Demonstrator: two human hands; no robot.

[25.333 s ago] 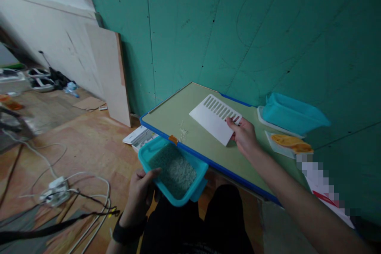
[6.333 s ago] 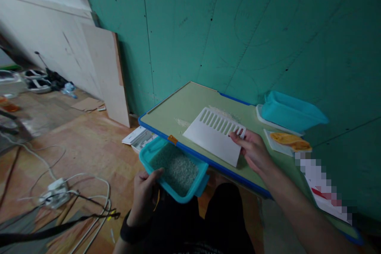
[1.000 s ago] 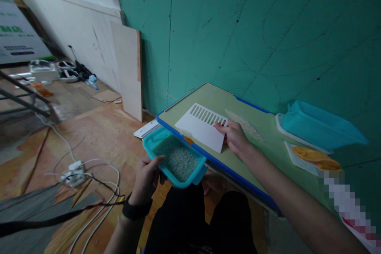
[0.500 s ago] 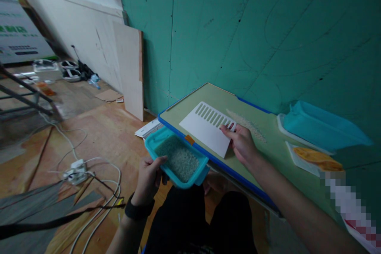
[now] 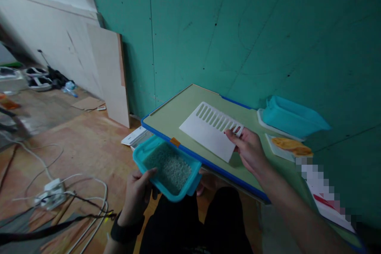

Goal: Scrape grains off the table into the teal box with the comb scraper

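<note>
My left hand (image 5: 137, 192) grips the near left rim of a turquoise plastic container (image 5: 177, 197), thumb on top. Pale grains (image 5: 175, 170) lie in it; their exact kind I cannot make out. The container is held just below the table's blue front edge, above my lap. My right hand (image 5: 248, 147) is closed on the slotted end of a white plastic scraper (image 5: 208, 133), a flat board with a row of long slots. The scraper is tilted above the green tabletop (image 5: 175, 113), and whether it touches the surface I cannot tell.
At the table's right stand a turquoise bin (image 5: 291, 117) on a white lid and a folded orange cloth (image 5: 291, 145). A green wall (image 5: 190, 39) rises behind. On the floor at left are cables, a power strip (image 5: 53, 194) and a leaning board (image 5: 110, 75).
The view has turned right. The scraper has shifted right across the table, and the strip of pale grains beyond it no longer shows. My left hand still holds the container.
</note>
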